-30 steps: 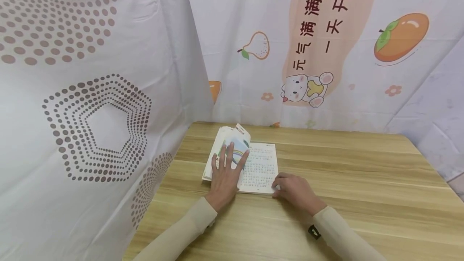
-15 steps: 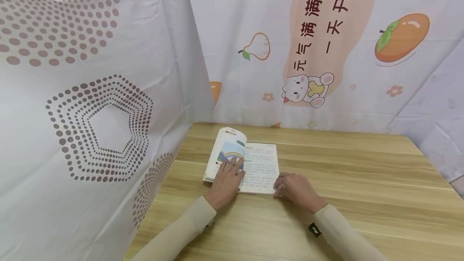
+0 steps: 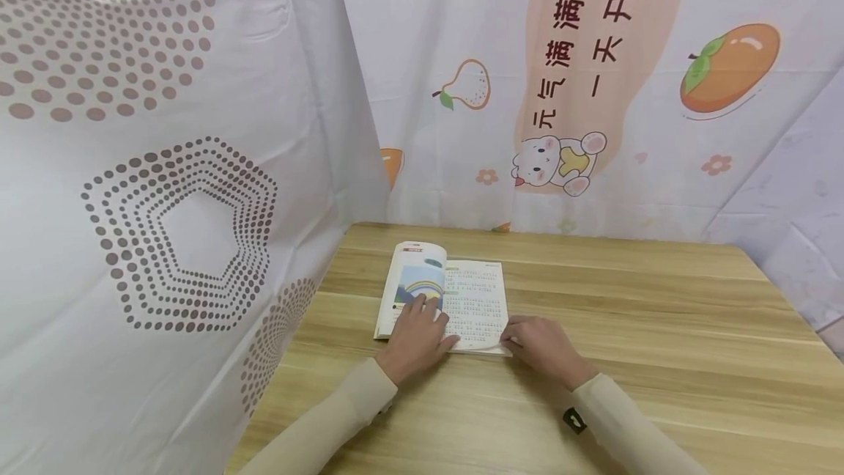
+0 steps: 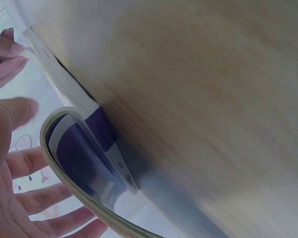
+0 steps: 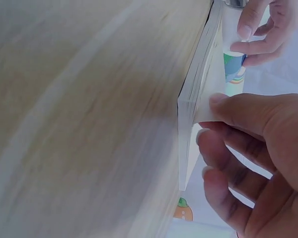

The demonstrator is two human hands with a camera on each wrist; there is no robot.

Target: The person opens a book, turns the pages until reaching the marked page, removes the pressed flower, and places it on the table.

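An open book (image 3: 473, 306) lies on the table, with a rainbow picture (image 3: 422, 284) on its left page and printed text on the right one. My left hand (image 3: 417, 336) rests on the lower part of the left page, fingers extended. In the left wrist view that side of the book, a curved stack of pages (image 4: 72, 183), bows up off the tabletop. At the lower right corner, my right hand (image 3: 543, 347) pinches a page between thumb and finger. The right wrist view shows this page corner (image 5: 206, 110) lifted from the pages below.
The wood-grain table (image 3: 633, 299) extends to the right of the book. A white curtain with dotted patterns (image 3: 198, 233) hangs along the left, and a printed cloth (image 3: 455, 152) with fruit and characters covers the back.
My left hand has slid down the left page, which has come down flatter and uncovered the rainbow picture. The lower right page corner has lifted in my right hand.
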